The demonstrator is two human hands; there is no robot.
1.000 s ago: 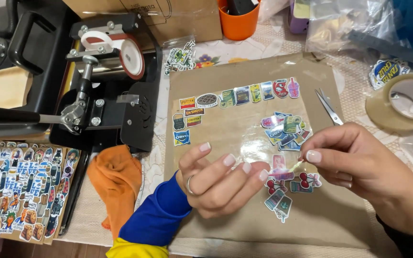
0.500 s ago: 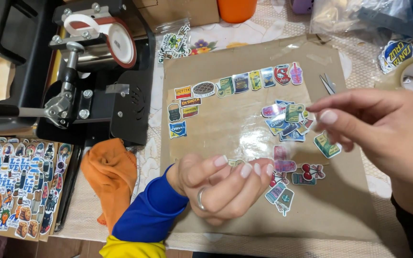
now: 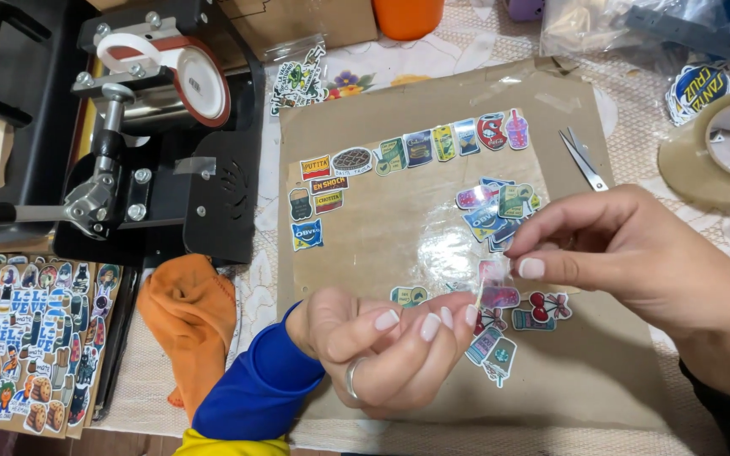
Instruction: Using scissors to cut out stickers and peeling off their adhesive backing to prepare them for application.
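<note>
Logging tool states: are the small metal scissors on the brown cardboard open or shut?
Shut: the small metal scissors show blades together, lying flat on the brown cardboard.

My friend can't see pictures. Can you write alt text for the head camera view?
Two bare hands, the left hand and right hand, pinch a small sticker between their fingertips above a brown cardboard sheet dotted with colourful stickers. A black press machine, crumpled orange cloth and small metal scissors lie nearby.

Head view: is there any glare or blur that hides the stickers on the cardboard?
Head view: a patch of glare sits on the clear film over the cardboard, washing out that spot; the row of stickers stays sharp; both hands, left and right, look sharp, with little motion blur.
</note>
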